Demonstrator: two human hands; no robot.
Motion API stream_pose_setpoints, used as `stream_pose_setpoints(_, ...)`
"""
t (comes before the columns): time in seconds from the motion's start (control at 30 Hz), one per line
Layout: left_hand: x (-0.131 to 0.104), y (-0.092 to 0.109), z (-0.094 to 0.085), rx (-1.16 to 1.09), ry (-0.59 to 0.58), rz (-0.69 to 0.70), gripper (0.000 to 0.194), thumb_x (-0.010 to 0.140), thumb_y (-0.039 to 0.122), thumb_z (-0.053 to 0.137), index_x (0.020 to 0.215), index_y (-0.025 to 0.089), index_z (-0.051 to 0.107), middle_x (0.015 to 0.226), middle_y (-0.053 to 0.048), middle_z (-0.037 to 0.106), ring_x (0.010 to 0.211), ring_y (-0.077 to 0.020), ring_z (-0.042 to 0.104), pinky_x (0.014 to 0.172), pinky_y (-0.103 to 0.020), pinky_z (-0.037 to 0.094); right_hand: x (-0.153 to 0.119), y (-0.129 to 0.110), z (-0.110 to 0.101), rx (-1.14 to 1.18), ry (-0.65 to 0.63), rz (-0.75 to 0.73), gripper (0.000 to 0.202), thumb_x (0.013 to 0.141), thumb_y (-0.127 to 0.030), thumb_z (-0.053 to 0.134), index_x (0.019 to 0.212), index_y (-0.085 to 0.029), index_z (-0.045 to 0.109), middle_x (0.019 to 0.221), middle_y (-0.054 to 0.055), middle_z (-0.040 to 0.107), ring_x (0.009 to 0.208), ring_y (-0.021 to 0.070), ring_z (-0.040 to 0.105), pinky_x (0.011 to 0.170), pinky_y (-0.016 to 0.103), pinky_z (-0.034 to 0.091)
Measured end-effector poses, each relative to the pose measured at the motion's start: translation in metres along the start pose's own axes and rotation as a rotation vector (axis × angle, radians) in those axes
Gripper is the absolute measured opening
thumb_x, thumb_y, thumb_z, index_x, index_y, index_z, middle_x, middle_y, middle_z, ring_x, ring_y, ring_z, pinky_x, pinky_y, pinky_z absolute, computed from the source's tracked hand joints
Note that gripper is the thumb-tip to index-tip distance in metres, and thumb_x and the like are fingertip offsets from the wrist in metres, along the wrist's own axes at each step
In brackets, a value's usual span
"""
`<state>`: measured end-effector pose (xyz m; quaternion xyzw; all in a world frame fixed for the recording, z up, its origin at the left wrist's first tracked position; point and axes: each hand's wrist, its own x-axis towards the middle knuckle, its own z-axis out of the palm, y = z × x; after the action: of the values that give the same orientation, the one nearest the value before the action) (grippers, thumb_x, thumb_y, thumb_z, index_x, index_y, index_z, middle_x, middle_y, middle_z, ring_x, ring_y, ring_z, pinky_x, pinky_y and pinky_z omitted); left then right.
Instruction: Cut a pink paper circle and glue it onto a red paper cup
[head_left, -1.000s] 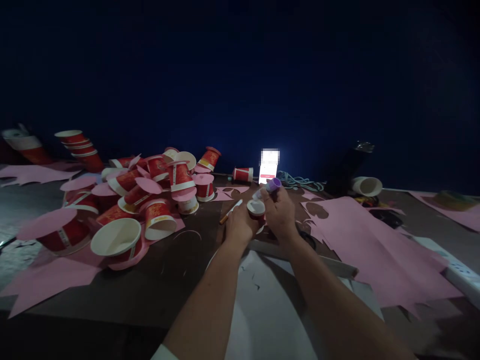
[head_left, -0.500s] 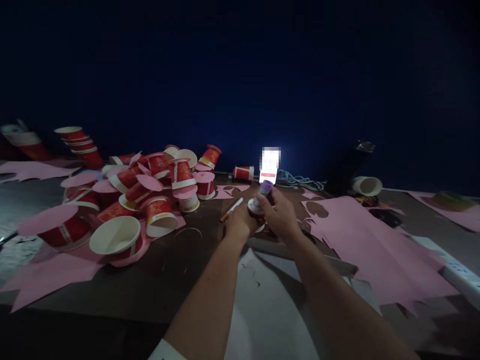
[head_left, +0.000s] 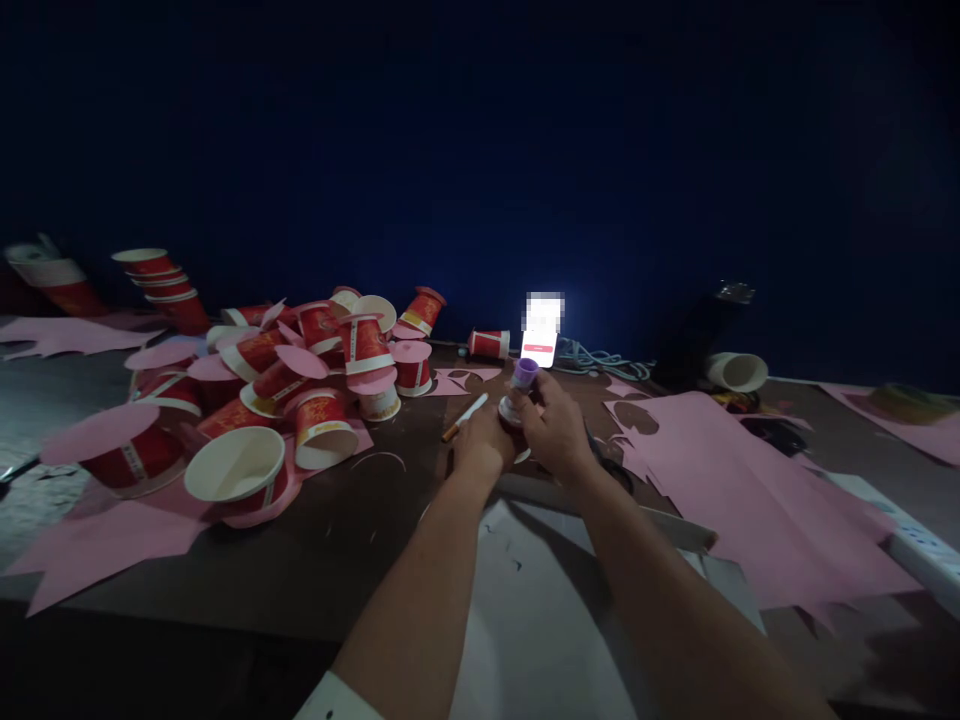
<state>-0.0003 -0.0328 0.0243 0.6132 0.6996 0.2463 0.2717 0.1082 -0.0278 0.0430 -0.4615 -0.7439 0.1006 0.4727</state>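
Note:
My right hand [head_left: 559, 420] is closed round a glue stick [head_left: 526, 374], white with a purple end that points up. Its lower end meets the pale round end of a paper cup [head_left: 511, 411]. Around that cup my left hand [head_left: 482, 438] is wrapped, hiding most of it; a bit of white rim peeks out below the fingers. Just left of my left hand lies a pen [head_left: 466, 416] with a white and brown barrel. Behind both hands a lit phone [head_left: 539, 345] stands upright.
Red paper cups [head_left: 365, 342], several with pink paper discs, are heaped on the left. A cup stack [head_left: 161, 280] leans behind them. Cut pink paper [head_left: 735, 470] and a white power strip [head_left: 911, 535] lie on the right. A coiled cable [head_left: 611, 363] rests beside the phone.
The purple end of the glue stick has shifted slightly left and tilts less to the right. Both hands remain together at nearly the same spot.

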Motion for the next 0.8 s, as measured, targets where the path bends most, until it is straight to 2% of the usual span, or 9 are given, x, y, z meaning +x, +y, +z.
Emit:
stream_pose_setpoints(0.1, 0.0, -0.001, 0.002, 0.02, 0.011, -0.015, 0.037, 0.066, 0.038, 0.069, 0.101, 0.024, 0.066, 0.098, -0.008, 0.07, 0.092, -0.0244, 0.064, 0.074, -0.03, 0.048, 0.003, 0.006, 0.007, 0.023, 0.0, 0.0, 0.033, 0.086, -0.038, 0.049, 0.114, -0.023, 0.055, 0.092, 0.005, 0.067, 0.077, 0.0203, 0.06, 0.068, 0.031, 0.043)
stream_pose_setpoints(0.27, -0.002, -0.001, 0.003, 0.034, 0.052, 0.064, 0.043, 0.065, 0.044, 0.068, 0.103, 0.026, 0.065, 0.1, -0.008, 0.069, 0.094, -0.0244, 0.063, 0.074, -0.029, 0.048, 0.004, 0.012, 0.006, -0.017, 0.067, 0.024, 0.028, 0.085, -0.035, 0.049, 0.109, -0.023, 0.059, 0.089, 0.005, 0.067, 0.077, 0.0208, 0.06, 0.069, 0.032, 0.043)
stream_pose_setpoints(0.47, -0.002, 0.002, 0.001, 0.113, 0.059, 0.023, 0.045, 0.061, 0.049, 0.067, 0.1, 0.025, 0.065, 0.1, -0.008, 0.069, 0.093, -0.0264, 0.063, 0.072, -0.031, 0.048, 0.002, 0.007, -0.007, -0.014, 0.321, 0.101, 0.035, 0.086, -0.041, 0.048, 0.113, -0.021, 0.055, 0.087, 0.006, 0.065, 0.074, 0.0189, 0.058, 0.068, 0.032, 0.042)
stream_pose_setpoints(0.6, -0.002, 0.003, 0.003, 0.141, 0.073, 0.03, 0.045, 0.063, 0.05, 0.066, 0.101, 0.025, 0.064, 0.101, -0.009, 0.068, 0.096, -0.0269, 0.062, 0.073, -0.032, 0.047, 0.002, 0.009, -0.006, -0.129, 0.261, 0.121, 0.035, 0.084, -0.045, 0.049, 0.104, -0.018, 0.058, 0.081, 0.006, 0.064, 0.067, 0.0187, 0.055, 0.065, 0.032, 0.04)
stream_pose_setpoints(0.8, -0.006, 0.003, 0.004, 0.149, 0.106, 0.087, 0.034, 0.071, 0.045, 0.058, 0.097, 0.023, 0.065, 0.1, -0.01, 0.068, 0.095, -0.0258, 0.062, 0.075, -0.032, 0.047, 0.004, 0.009, 0.006, -0.167, 0.186, 0.013, 0.033, 0.085, -0.037, 0.046, 0.11, -0.018, 0.057, 0.088, 0.008, 0.064, 0.077, 0.0212, 0.055, 0.07, 0.034, 0.041)
